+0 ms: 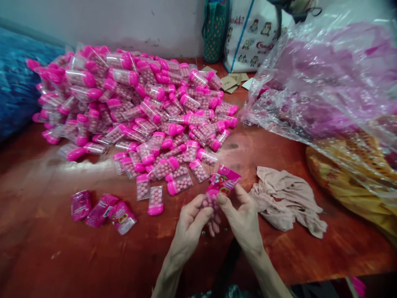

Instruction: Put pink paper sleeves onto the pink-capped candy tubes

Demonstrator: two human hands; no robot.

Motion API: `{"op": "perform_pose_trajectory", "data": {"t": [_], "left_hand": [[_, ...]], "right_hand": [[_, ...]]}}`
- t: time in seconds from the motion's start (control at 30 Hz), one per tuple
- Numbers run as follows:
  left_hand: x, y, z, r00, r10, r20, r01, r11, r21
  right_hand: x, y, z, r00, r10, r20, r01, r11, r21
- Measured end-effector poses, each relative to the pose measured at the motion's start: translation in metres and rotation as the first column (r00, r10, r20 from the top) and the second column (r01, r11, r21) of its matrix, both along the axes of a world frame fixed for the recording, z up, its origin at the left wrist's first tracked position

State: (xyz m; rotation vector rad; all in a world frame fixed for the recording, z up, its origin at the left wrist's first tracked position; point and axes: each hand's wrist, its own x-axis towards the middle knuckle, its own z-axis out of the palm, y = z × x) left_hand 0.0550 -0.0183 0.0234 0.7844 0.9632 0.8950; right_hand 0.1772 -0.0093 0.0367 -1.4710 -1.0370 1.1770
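Observation:
My left hand [195, 215] is closed around a small clear candy box [210, 203] filled with pink balls, its pink cap pointing away from me. My right hand [243, 213] pinches a printed magenta sleeve [223, 179] against the cap end. Whether the cap is inside the sleeve I cannot tell. Just beyond both hands spreads a large heap of similar pink-capped candy boxes [149, 103]. Left of the hands lie a few boxes wearing magenta sleeves, one [122, 217] showing a clear end. A single unsleeved box [155, 200] rests at the heap's near edge.
A crumpled beige cloth [287, 200] lies right of my hands on the red-brown table [93, 260]. Clear plastic bags with pink contents [325, 78] and a yellow bag [347, 178] crowd the right side. Blue plastic [25, 78] stands far left; a white printed bag [252, 37] is behind.

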Motion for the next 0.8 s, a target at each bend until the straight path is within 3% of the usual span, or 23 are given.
{"op": "perform_pose_trajectory", "data": {"t": [0.13, 0.27, 0.43, 0.6, 0.8], "left_hand": [[0.005, -0.002, 0.001, 0.996, -0.074, -0.055, 0.075, 0.997, 0.011], [0.008, -0.005, -0.002, 0.994, -0.090, -0.063, 0.090, 0.996, 0.000], [0.010, -0.006, -0.004, 0.991, -0.083, -0.105, 0.081, 0.996, -0.026], [0.015, -0.002, 0.001, 0.979, -0.162, -0.127, 0.160, 0.987, -0.023], [0.017, -0.006, -0.004, 0.990, -0.100, -0.101, 0.095, 0.994, -0.054]], "right_hand": [[-0.006, 0.001, -0.004, 0.966, -0.080, -0.246, 0.048, 0.990, -0.134], [-0.011, -0.005, -0.005, 0.952, -0.110, -0.286, 0.050, 0.977, -0.209], [-0.005, -0.006, -0.009, 0.954, -0.137, -0.268, 0.077, 0.972, -0.223], [0.002, -0.001, -0.010, 0.854, -0.104, -0.510, -0.017, 0.974, -0.228], [-0.012, -0.007, -0.014, 0.894, -0.119, -0.432, -0.011, 0.958, -0.287]]}}
